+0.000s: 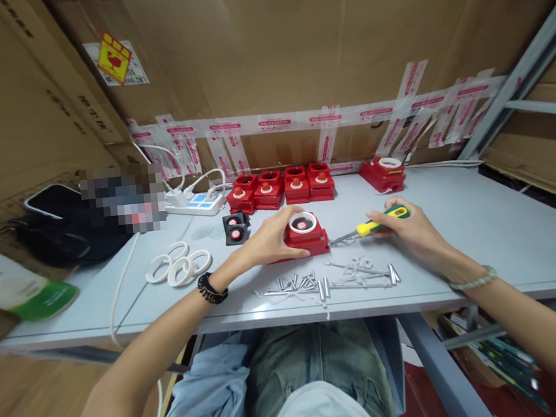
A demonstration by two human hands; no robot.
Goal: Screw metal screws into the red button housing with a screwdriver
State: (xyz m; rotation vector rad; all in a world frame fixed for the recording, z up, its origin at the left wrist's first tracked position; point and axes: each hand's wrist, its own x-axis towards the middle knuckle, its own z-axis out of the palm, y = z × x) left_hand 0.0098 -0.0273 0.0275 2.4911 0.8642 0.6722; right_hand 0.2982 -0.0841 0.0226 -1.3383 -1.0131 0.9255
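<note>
Steadying a red housing (306, 234) at mid-table, the left hand (271, 237) cups its side; right hand (405, 226) grips a screwdriver (376, 223) beside it; screws (309, 283) lie unused near; finished-looking units (280, 187) stacked far.

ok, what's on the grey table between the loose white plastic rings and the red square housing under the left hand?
Head view: two small black square parts with red centres.
</note>
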